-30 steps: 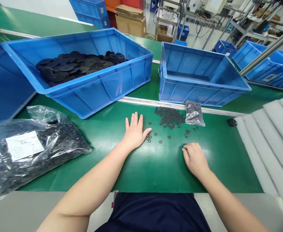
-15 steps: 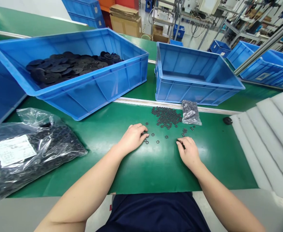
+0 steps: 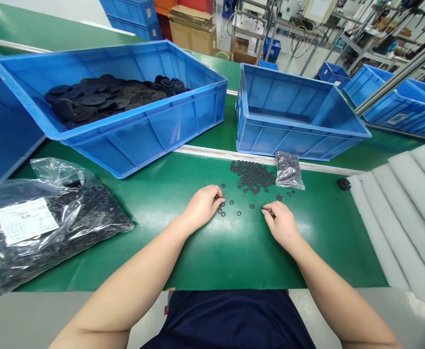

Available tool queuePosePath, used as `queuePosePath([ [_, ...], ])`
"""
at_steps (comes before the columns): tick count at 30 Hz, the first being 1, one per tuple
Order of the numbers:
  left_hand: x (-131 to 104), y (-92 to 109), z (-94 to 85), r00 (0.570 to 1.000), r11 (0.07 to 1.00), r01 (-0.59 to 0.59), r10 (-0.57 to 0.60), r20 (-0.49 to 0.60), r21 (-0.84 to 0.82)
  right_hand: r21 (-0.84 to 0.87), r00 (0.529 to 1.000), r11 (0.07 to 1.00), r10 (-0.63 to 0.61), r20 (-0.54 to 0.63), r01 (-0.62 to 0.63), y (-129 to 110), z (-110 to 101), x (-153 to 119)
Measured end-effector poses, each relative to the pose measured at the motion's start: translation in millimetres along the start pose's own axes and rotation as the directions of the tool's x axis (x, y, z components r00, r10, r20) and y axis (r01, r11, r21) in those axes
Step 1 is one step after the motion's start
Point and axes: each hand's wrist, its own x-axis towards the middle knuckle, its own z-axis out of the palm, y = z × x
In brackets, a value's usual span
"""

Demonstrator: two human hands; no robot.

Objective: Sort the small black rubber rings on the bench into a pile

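My left hand (image 3: 204,206) rests low over the green table, thumb and fingertips pinched together beside several loose black rubber rings (image 3: 223,214). Whatever lies between those fingertips is too small to make out. To the right, my right hand (image 3: 281,222) is also closed, a dark bit of a black ring showing at its fingertips. Just beyond it lies a small cluster of rings (image 3: 279,197). A spread pile of black rings (image 3: 253,176) sits farther back between the hands, alongside a small clear bag (image 3: 288,169) filled with dark pieces.
A large blue bin (image 3: 150,128) of black discs stands at the back left, with another blue bin (image 3: 303,138) at the back right. At left lies a big clear bag (image 3: 99,213) of black rings. White foam sheets (image 3: 390,213) and a black round part (image 3: 343,183) are at right.
My left hand's fingertips have drawn together. The right hand has shifted slightly left and away from me, its fingers still closed. The whole view has moved a little.
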Motion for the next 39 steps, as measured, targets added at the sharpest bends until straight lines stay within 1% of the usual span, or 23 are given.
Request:
queuePosePath([
  [2, 1.2, -3.1, 0.6, 0.998, 1.000, -0.017, 0.018, -0.056, 0.008, 0.039, 1.000, 0.999, 0.006, -0.010, -0.006, -5.8, 4.9, 6.0],
  [4, 2.1, -6.5, 0.6, 0.995, 0.999, -0.037, 0.039, -0.087, 0.025, 0.063, 1.000, 0.998, 0.000, 0.003, 0.000, -10.5, 10.5, 10.4],
  [8, 2.6, -9.9, -1.3, 0.996, 0.998, -0.061, 0.062, -0.059, 0.016, 0.042, 0.999, 0.998, -0.042, 0.035, 0.040, -13.0, 17.6, 14.7],
  [11, 2.0, -8.0, -5.3, 0.996, 0.997, -0.076, 0.075, -0.042, -0.017, -0.027, 0.996, 0.996, -0.079, 0.048, 0.080, -12.2, 17.1, 16.2],
  [15, 1.4, -5.1, -11.9, 0.995, 0.996, -0.091, 0.092, -0.039, 0.010, -0.183, 0.991, 0.977, -0.097, 0.097, 0.113, -15.0, 15.9, 17.3],
  [18, 1.2, -6.4, -13.8, 0.996, 0.996, -0.085, 0.086, -0.017, 0.028, -0.344, 0.984, 0.924, -0.139, 0.109, 0.169, -20.4, 19.7, 13.8],
  [20, 1.2, -8.5, -13.2, 0.997, 0.997, -0.071, 0.072, -0.017, 0.025, -0.415, 0.977, 0.884, -0.185, 0.106, 0.213, -24.7, 23.6, 8.3],
  [23, 1.2, -11.1, -10.6, 0.998, 0.998, -0.058, 0.059, -0.024, 0.016, -0.456, 0.974, 0.860, -0.198, 0.110, 0.226, -30.9, 28.3, -1.1],
  [27, 4.6, -13.5, -3.1, 0.990, 0.997, -0.056, 0.062, -0.125, 0.054, -0.436, 0.984, 0.883, -0.133, 0.120, 0.172, -36.0, 30.4, -4.9],
  [29, 8.9, -15.8, 2.4, 0.983, 0.994, -0.078, 0.089, -0.158, 0.075, -0.389, 0.989, 0.910, -0.114, 0.095, 0.142, -34.4, 29.9, -2.9],
  [30, 11.4, -17.3, 5.1, 0.983, 0.993, -0.089, 0.100, -0.157, 0.077, -0.353, 0.992, 0.927, -0.108, 0.067, 0.125, -31.8, 28.9, -1.9],
  [33, 17.0, -20.4, 10.4, 0.988, 0.996, -0.077, 0.084, -0.133, 0.054, -0.216, 0.993, 0.975, -0.078, -0.086, 0.058, -17.0, 22.3, -1.9],
  [36, 17.4, -19.2, 10.1, 0.992, 0.998, -0.033, 0.038, -0.121, 0.047, -0.128, 0.967, 0.990, 0.024, -0.254, -0.058, 5.1, 11.5, -6.8],
  [37, 16.7, -18.0, 9.2, 0.993, 0.998, -0.026, 0.032, -0.117, 0.054, -0.120, 0.957, 0.987, 0.068, -0.283, -0.106, 12.8, 7.9, -8.7],
  [39, 15.2, -15.1, 7.1, 0.993, 0.997, -0.026, 0.033, -0.112, 0.070, -0.120, 0.946, 0.976, 0.140, -0.292, -0.182, 26.5, 2.4, -11.7],
])
